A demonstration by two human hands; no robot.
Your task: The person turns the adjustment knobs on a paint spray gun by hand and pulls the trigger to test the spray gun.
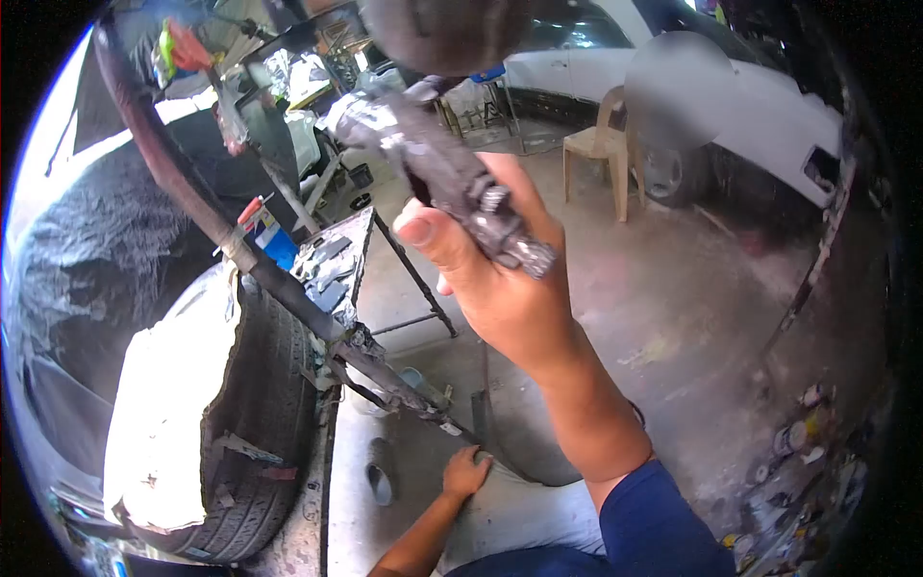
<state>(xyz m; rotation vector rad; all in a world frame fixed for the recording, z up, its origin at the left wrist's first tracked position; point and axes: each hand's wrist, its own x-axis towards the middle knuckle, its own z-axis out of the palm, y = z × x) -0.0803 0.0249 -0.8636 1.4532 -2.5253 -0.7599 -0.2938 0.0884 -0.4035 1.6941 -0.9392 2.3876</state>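
Observation:
My right hand (510, 303) is raised in the middle of the view, its fingers wrapped around a dark, paint-stained spray gun (433, 159). Two knurled knobs at the gun's rear point toward me. A dark rounded cup (442, 34) sits over the gun at the top edge, partly cut off. Lower down, my left hand (467, 472) rests on my light-coloured trouser leg (514, 524), fingers laid over the knee and holding nothing.
A dark diagonal pole (183, 188) crosses the left side, beside a tire (274, 413). A cluttered small table (361, 255) stands behind it. Farther back are a plastic chair (601, 144), a person with a blurred head, and a white car (577, 67). Cans (793, 438) lie at lower right.

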